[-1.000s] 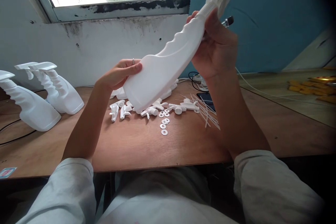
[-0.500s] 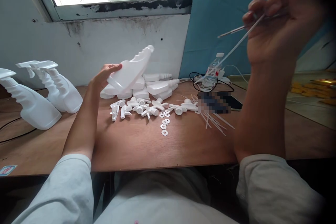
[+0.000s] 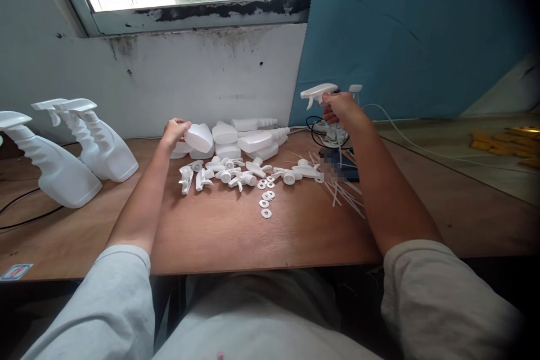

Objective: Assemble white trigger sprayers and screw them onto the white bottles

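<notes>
My left hand (image 3: 175, 132) is closed on the left side of a white plastic bottle (image 3: 199, 139), whose base faces me. This bottle is at the left of a pile of white bottles (image 3: 257, 139); its neck is hidden. Held up at the right, a white trigger spray head (image 3: 319, 91) is in the closed fingers of my right hand (image 3: 337, 108). A thin tube (image 3: 341, 143) hangs below that hand. In front of the pile lie several loose trigger heads (image 3: 228, 171) and white ring washers (image 3: 266, 196).
Spray bottles with heads fitted (image 3: 63, 166) stand at the left. Several thin tubes (image 3: 343, 194) lie beside a dark, partly blurred flat object (image 3: 349, 171). A clear water bottle (image 3: 355, 90) and black cable (image 3: 314, 126) are behind my right hand. The table's front edge (image 3: 261, 269) runs before me.
My left hand has lowered the bottle to the pile and turned its base toward me. My right hand has come down and left from the upper right with the spray head.
</notes>
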`<move>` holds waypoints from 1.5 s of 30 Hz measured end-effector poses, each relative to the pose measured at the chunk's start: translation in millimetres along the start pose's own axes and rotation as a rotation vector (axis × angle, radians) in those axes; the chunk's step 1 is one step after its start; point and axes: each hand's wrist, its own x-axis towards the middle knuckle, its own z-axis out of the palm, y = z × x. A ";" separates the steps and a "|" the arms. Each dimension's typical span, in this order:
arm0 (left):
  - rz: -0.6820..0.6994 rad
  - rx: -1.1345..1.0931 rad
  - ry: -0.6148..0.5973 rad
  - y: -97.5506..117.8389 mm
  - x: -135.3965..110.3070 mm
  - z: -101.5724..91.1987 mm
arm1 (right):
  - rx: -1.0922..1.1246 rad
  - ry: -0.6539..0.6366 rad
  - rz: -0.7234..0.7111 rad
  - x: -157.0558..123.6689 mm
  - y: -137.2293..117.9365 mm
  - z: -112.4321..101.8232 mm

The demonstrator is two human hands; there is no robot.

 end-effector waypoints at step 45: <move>0.237 -0.610 -0.891 72.6 -188.8 -17.7 | -0.365 -0.072 -0.165 -118.1 -111.1 16.0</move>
